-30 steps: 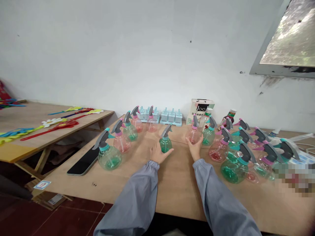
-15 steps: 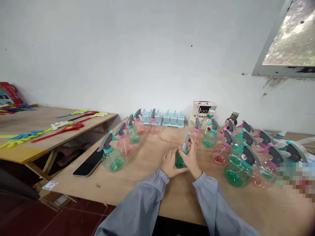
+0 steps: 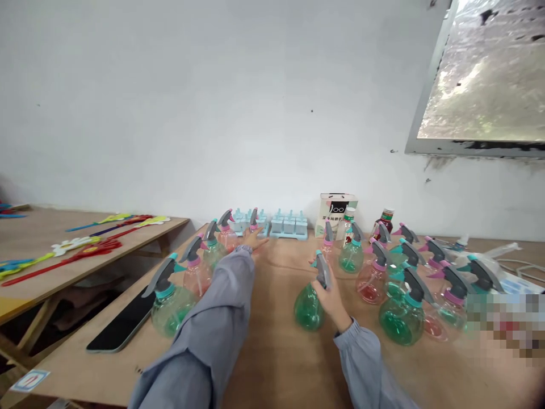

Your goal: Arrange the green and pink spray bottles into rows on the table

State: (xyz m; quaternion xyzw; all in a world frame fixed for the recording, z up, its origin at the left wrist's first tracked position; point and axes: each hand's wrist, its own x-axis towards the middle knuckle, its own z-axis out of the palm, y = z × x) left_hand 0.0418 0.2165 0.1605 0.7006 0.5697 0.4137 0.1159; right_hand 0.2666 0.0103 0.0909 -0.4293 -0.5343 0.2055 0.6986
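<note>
My right hand (image 3: 330, 295) is closed round the neck and grey trigger head of a green spray bottle (image 3: 309, 307), which hangs just above the wooden table (image 3: 281, 352). My left hand (image 3: 254, 241) reaches far forward with fingers stretched out, close to a pink spray bottle (image 3: 254, 224) at the back of the left row. It holds nothing.
A row of spray bottles (image 3: 170, 298) runs along the left, with a black phone (image 3: 121, 324) beside it. A cluster of bottles (image 3: 402, 309) fills the right. Blue ice moulds (image 3: 289, 224) and a carton (image 3: 336, 213) stand by the wall. A second table (image 3: 63, 255) with coloured toys lies left.
My left hand let go of the green bottle and stretched forward to the back row. My right hand kept the bottle by its head and drew it nearer.
</note>
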